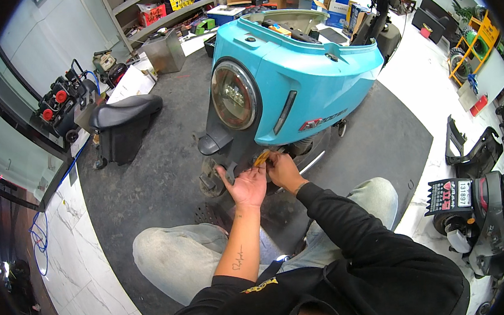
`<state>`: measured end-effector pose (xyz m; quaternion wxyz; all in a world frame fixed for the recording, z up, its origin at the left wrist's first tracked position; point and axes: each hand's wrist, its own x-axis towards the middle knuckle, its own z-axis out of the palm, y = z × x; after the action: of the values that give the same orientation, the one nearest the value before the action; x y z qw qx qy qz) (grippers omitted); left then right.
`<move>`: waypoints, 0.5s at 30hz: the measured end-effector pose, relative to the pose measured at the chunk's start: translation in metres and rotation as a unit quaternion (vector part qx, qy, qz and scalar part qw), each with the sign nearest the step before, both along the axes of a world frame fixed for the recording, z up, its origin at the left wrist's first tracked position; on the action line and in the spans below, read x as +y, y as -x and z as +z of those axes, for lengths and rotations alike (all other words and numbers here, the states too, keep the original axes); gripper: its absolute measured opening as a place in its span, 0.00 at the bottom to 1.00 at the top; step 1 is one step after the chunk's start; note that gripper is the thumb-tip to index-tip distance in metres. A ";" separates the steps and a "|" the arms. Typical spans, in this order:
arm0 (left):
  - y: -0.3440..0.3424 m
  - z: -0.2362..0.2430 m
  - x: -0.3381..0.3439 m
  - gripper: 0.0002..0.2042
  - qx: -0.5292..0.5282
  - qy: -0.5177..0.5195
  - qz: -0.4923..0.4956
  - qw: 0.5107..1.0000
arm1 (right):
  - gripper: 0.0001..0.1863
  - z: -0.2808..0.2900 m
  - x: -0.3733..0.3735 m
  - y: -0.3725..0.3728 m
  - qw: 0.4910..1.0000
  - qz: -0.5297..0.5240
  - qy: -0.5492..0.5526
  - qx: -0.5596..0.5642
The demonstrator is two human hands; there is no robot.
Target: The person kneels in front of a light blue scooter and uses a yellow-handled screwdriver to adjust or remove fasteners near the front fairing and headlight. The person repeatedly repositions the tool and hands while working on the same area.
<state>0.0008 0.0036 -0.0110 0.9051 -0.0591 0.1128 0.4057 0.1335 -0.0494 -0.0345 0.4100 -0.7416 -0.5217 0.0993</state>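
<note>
A turquoise scooter body [318,91] with a round headlight [234,93] stands in front of me. My left hand [243,185] is palm up beneath the black lower trim [222,145], thumb out and fingers partly curled, their tips at a small yellow object [261,157]. I cannot tell whether it holds that object. My right hand [284,172] is just to its right, fingers curled at the underside of the front body beside the yellow object; what they grip is hidden.
A dark mat [398,145] lies under the scooter and me. A black seat [122,115] is at left, near blue hose and a compressor [58,105]. Black panels [470,147] and another scooter [485,221] stand at right. Shelving [162,21] and boxes are behind.
</note>
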 end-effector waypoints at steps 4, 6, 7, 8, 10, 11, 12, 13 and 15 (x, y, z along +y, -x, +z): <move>0.000 -0.002 0.000 0.53 -0.016 0.021 -0.004 1.000 | 0.12 -0.001 0.000 -0.001 1.000 0.005 0.000 0.003; 0.001 -0.004 0.000 0.53 -0.010 0.010 -0.001 1.000 | 0.12 0.000 0.000 0.000 1.000 0.009 0.004 0.013; 0.001 -0.004 0.000 0.53 -0.015 0.011 -0.004 1.000 | 0.12 0.000 -0.001 -0.001 1.000 0.009 0.006 0.010; 0.001 -0.004 0.001 0.52 -0.019 0.013 -0.006 1.000 | 0.12 0.000 -0.002 0.000 1.000 0.010 0.007 0.008; 0.001 -0.005 0.001 0.52 -0.020 0.009 -0.004 1.000 | 0.11 0.001 -0.002 0.001 1.000 0.011 0.000 0.005; 0.000 -0.004 0.001 0.52 -0.017 0.003 0.000 1.000 | 0.11 0.001 -0.003 0.002 1.000 0.011 -0.008 0.004; 0.000 -0.004 0.001 0.53 -0.014 -0.003 0.003 1.000 | 0.11 0.001 -0.003 0.003 1.000 0.010 -0.015 0.005; 0.000 -0.003 0.001 0.53 -0.015 -0.006 0.005 1.000 | 0.10 0.001 -0.003 0.004 1.000 0.007 -0.010 -0.001; 0.000 -0.002 0.000 0.53 -0.012 -0.006 0.008 1.000 | 0.10 0.000 -0.003 0.008 1.000 0.000 0.003 -0.005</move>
<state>0.0007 0.0036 -0.0131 0.9034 -0.0593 0.0985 0.4130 0.1258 -0.0520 -0.0343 0.4052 -0.7432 -0.5234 0.0975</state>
